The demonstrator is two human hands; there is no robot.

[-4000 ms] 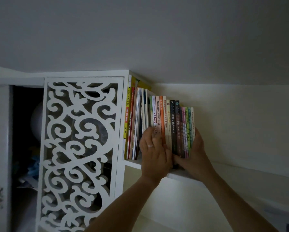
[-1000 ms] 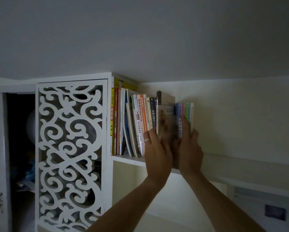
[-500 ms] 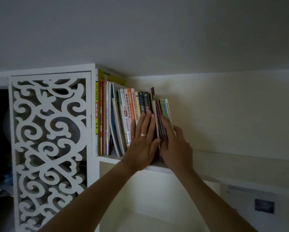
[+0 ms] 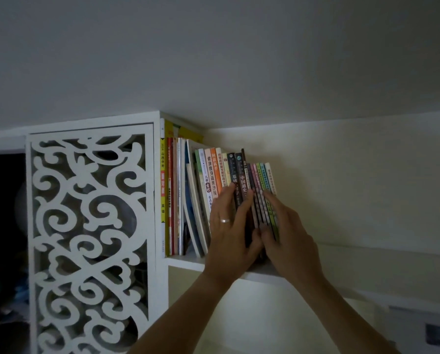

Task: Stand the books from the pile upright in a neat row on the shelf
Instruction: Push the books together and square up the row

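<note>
- Nearest me, both forearms reach up from below. The left hand (image 4: 229,233), a ring on one finger, lies with its fingers straight and spread flat against the dark spines in the middle of the row. The right hand (image 4: 287,238) has its fingers straight too, laid against the thin pastel spines at the right end, pressing them leftward; it pinches nothing.
- A second ago a book with its cover showing was being slipped in between the hands. Now only spines face out, so that tall dark book (image 4: 243,159) looks seated, its top poking above its neighbours.
- I'd judge this book as good as placed; what remains is squaring the row of books (image 4: 213,175) and fetching more from the pile, which I cannot see from here.
- The row stands on the white shelf (image 4: 185,263), tight at the right, but the pale books (image 4: 196,213) left of the left hand lean leftward, with a gap at their feet. That slack could let the row slump once the hands let go.
- Further left, taller yellow and red books (image 4: 169,187) stand straight against the cabinet side.
- Beyond them the white fretwork door (image 4: 91,226) hangs beside a dark opening.
- Behind and above are a cream wall (image 4: 354,187) and a low ceiling (image 4: 213,60), close over the tallest books, so headroom is scant.
</note>
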